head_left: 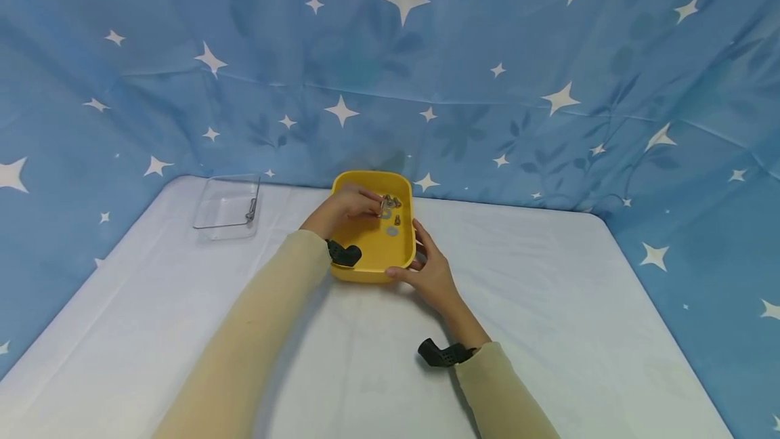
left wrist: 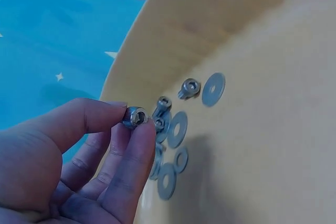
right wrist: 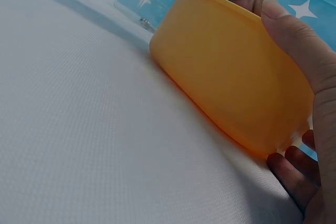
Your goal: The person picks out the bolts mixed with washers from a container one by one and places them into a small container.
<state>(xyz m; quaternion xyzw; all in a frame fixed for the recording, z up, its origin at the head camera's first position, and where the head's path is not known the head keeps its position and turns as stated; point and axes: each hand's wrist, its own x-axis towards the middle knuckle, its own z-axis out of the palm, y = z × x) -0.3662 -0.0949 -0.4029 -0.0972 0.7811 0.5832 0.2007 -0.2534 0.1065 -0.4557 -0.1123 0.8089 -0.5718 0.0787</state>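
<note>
Clear box (head_left: 228, 207) — left of yellow tray (head_left: 373, 267)

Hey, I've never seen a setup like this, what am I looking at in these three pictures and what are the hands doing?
A person wears three cameras: one on the head looking down, one on each wrist.

The head view shows a white table with a yellow plastic tray and a clear plastic box off to the left.

The left wrist view looks into the tray: the left hand pinches a small silver socket-head bolt between thumb and fingertips. More bolts and flat metal washers lie on the tray floor.

The right wrist view shows the tray's outside wall, which the right hand grips at a near corner.
</note>
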